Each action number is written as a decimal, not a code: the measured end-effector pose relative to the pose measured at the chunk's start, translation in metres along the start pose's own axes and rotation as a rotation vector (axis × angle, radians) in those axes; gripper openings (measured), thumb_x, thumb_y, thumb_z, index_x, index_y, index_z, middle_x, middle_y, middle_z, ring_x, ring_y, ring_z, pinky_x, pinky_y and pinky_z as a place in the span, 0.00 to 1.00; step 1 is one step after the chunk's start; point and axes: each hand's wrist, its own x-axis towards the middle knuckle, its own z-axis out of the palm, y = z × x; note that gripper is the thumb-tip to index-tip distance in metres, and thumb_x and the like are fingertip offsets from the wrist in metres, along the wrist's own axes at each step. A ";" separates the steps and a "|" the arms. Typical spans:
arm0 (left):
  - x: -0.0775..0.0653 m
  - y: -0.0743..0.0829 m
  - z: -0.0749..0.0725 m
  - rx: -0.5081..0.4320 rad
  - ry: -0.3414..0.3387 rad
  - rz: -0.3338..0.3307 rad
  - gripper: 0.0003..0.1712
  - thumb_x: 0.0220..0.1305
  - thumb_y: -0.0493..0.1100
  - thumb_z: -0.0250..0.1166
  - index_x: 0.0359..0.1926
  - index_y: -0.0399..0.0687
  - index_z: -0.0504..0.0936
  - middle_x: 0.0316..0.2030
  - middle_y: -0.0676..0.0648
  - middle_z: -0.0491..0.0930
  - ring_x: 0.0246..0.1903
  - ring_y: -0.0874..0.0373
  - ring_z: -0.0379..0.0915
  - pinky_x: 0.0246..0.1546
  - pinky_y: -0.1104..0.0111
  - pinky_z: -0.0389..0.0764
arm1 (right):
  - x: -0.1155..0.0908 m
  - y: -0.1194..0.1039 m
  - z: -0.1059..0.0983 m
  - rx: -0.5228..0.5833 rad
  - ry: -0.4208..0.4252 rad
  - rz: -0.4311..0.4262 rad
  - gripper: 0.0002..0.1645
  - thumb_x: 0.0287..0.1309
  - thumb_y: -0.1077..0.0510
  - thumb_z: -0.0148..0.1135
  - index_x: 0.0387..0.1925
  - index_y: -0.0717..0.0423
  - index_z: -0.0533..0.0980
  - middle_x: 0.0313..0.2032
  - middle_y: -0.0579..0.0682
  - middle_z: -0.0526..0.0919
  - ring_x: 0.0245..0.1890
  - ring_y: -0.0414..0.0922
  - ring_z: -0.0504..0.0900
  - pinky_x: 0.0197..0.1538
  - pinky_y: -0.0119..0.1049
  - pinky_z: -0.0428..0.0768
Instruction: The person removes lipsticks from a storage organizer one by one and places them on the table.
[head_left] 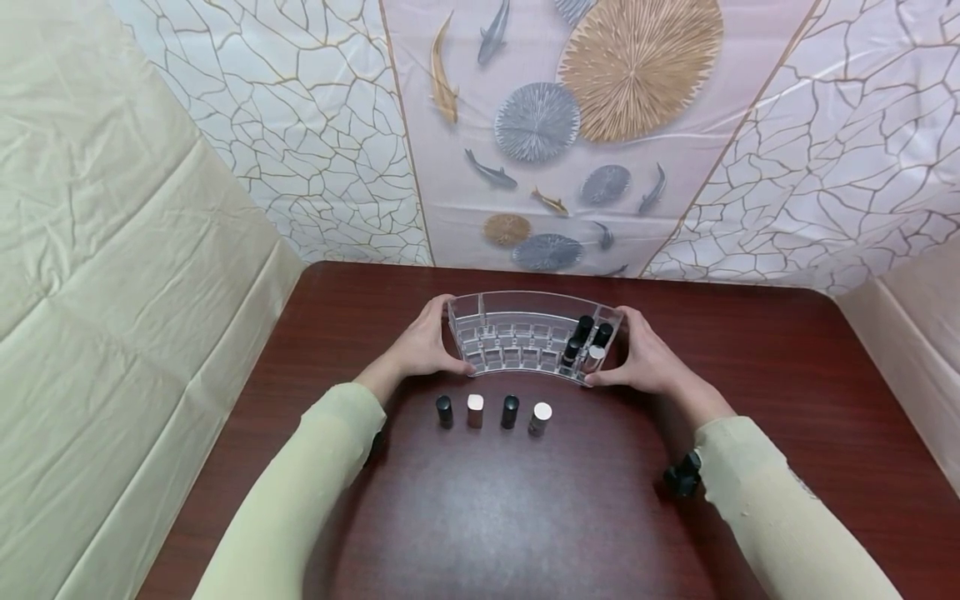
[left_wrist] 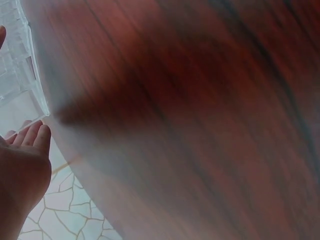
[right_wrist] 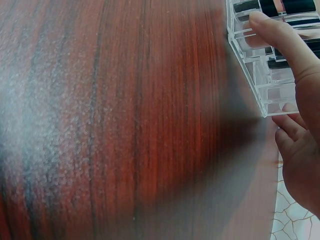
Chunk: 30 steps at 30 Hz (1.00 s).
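A clear, curved lipstick organizer (head_left: 528, 367) with rows of small compartments stands toward the back of the table. My left hand (head_left: 426, 343) grips its left end, thumb at the front corner and fingers at the back. At the opposite end my right hand (head_left: 647, 357) holds it the same way; the right wrist view shows that thumb (right_wrist: 280, 40) over the front and the fingers beneath the end wall. Capped lipsticks fill the right-hand compartments: black ones (head_left: 584, 327) and a white-topped one (head_left: 594, 358). The compartments to the left hold nothing.
In front of the organizer stands a row of lipsticks: a black one (head_left: 445, 412), a pale pink one (head_left: 475, 411), another black one (head_left: 510, 412) and a white-topped one (head_left: 539, 418). The dark red table (head_left: 517, 517) meets a patterned cloth (head_left: 337, 167) at its back edge.
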 end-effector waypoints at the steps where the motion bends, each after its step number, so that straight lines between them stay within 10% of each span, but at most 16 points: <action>1: 0.000 0.000 0.000 -0.004 0.000 -0.002 0.75 0.41 0.54 0.91 0.81 0.46 0.50 0.74 0.39 0.61 0.71 0.43 0.65 0.73 0.50 0.69 | 0.000 0.000 0.000 0.001 -0.001 -0.001 0.75 0.38 0.45 0.93 0.74 0.69 0.53 0.65 0.70 0.68 0.69 0.65 0.71 0.71 0.60 0.66; 30: 0.001 0.009 -0.006 0.136 -0.010 -0.052 0.75 0.41 0.62 0.89 0.81 0.47 0.52 0.72 0.40 0.68 0.68 0.44 0.70 0.72 0.50 0.71 | 0.000 -0.001 0.001 0.016 0.008 -0.009 0.74 0.37 0.48 0.93 0.74 0.70 0.53 0.66 0.71 0.68 0.69 0.65 0.71 0.71 0.60 0.65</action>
